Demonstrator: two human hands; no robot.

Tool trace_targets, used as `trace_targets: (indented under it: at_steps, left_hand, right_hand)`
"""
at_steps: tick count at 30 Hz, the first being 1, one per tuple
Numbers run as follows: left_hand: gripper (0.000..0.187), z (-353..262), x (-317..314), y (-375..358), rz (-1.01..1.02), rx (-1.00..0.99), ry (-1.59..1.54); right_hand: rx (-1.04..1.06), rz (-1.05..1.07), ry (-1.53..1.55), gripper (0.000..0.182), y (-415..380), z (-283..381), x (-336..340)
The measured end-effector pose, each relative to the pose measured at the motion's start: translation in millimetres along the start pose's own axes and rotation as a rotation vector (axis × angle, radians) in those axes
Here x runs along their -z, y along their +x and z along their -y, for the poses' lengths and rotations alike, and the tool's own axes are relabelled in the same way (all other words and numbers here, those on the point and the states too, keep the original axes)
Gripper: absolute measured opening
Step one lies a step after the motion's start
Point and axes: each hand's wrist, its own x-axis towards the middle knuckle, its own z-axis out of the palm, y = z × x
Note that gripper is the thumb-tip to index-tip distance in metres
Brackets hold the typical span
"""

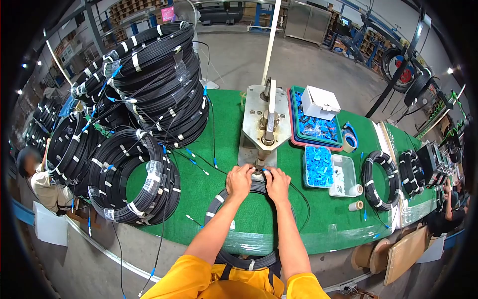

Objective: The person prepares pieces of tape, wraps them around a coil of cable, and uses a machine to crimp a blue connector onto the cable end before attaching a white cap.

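From the head view, my left hand (239, 180) and right hand (277, 183) sit close together at the foot of the metal press (265, 124), fingers pinched shut on the cable end (258, 173) above the black cable coil (244, 219) on the green surface (199, 189). I judge it best to keep both pinches tight and the end straight, with the blue connectors (318, 165) just to the right.
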Motion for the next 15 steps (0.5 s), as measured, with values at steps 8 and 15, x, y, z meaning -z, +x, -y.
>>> trace_targets:
  at_steps: [8,15]
  left_hand:
    - [0.019,25.4,-4.9,4.9,-0.034,-0.080,-0.170]
    - [0.016,28.9,-4.5,11.8,0.144,0.149,-0.228]
  right_hand:
    - [0.053,-0.022,-0.059,0.019,0.5,-2.1,-1.9]
    - [0.053,-0.072,-0.071,0.016,1.5,3.1,0.4]
